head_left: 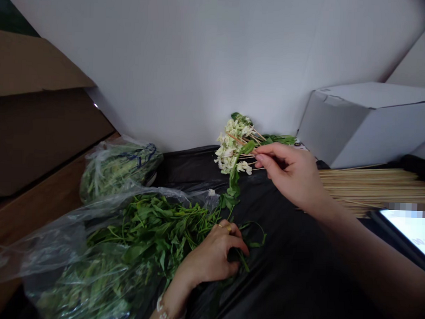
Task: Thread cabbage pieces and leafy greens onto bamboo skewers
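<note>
My right hand (pixel 294 174) pinches a thin wooden skewer (pixel 236 139) between thumb and fingers, its tip pointing left. A green leaf (pixel 248 147) is on the skewer near the fingertips, and a leafy strand hangs below it. Behind lies a bunch of skewers threaded with pale cabbage-like pieces (pixel 230 155). My left hand (pixel 214 252), lower in view, has its fingers curled around green stems at the right end of a pile of leafy greens (pixel 161 223). The fingertips are partly hidden, so the exact grip is unclear.
A clear plastic bag (pixel 90 276) lies around the greens, with a tied bag of vegetables (pixel 118 168) behind it. Bare skewers (pixel 379 184) are stacked at right beside a lit screen (pixel 412 231) and a white box (pixel 370 118). A cardboard box (pixel 35 125) stands left. Black plastic (pixel 286 255) covers the surface.
</note>
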Tool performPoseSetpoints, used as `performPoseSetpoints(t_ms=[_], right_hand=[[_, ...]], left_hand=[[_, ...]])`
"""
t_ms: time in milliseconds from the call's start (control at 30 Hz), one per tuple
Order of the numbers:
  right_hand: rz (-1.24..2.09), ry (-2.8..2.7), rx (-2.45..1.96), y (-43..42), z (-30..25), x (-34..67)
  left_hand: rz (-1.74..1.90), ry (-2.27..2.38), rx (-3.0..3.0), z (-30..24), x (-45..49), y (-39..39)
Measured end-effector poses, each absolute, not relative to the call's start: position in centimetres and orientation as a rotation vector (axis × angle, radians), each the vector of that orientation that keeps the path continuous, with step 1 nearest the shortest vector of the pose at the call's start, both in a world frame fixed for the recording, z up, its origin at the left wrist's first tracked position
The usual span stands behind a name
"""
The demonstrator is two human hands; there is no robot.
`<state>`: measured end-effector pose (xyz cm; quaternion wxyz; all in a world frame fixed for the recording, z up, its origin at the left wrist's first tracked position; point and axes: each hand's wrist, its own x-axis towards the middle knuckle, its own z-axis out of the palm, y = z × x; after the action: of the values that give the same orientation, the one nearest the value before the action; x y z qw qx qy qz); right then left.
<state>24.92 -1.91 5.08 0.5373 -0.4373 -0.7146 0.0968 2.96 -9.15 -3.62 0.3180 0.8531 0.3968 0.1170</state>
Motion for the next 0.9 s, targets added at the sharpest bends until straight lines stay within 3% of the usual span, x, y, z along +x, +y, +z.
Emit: performPoseSetpoints(t_ms=[133,233,467,633,900], right_hand=[[0.249,-1.701,-1.037,-1.9,5.0,24.9],[0.258,-1.699,-1.042,-1.8,4.9,24.9],[0.282,-1.658,-1.067,-1.8,5.1,25.1],[0.357,-1.714,-1.039,-2.0,5.5,25.1],[0.694,-2.34,-0.918,-2.4,4.8,24.9]], left_hand=[[0.351,1.095,2.248,-4.1,3.8,-9.4],[0.612,1.048,2.068,-3.4,4.0,-9.3],[1.391,0.603,0.949,-1.4,2.1,-8.6],[1.448,0.706,0.494,-2.1,1.5,-7.2],[1.465,0.791,0.469,-2.4,1.7,-6.7]])
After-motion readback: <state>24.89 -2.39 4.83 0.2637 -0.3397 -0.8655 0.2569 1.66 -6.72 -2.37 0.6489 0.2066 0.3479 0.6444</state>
